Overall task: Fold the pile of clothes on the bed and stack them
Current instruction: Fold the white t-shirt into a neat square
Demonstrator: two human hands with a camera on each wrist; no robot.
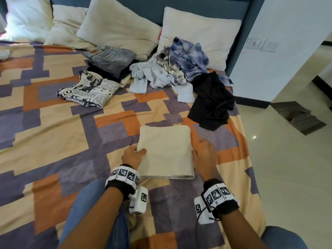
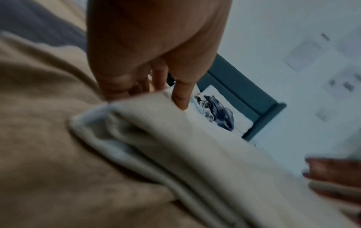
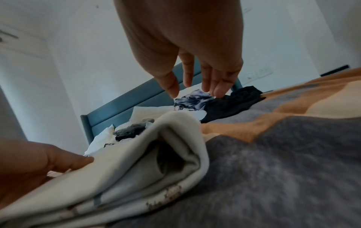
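Both forearms enter from the near edge of the bed [image 1: 53, 141], cut off by the frame. Left hand [image 1: 133, 155] grips the left edge of the folded cream garment [image 1: 165, 150]: thumb on top, fingers hidden under the cloth. Right hand [image 1: 204, 155] is relaxed and spread just beside its right edge; whether it touches is hard to tell. Farther away, near the pillows [image 1: 115, 26], lies a newspaper-print top [image 1: 89, 88] beside a stack with folded jeans [image 1: 111, 58] on top. At the right edge the unfolded pile [image 1: 179, 63] lies with a black garment [image 1: 212, 101].
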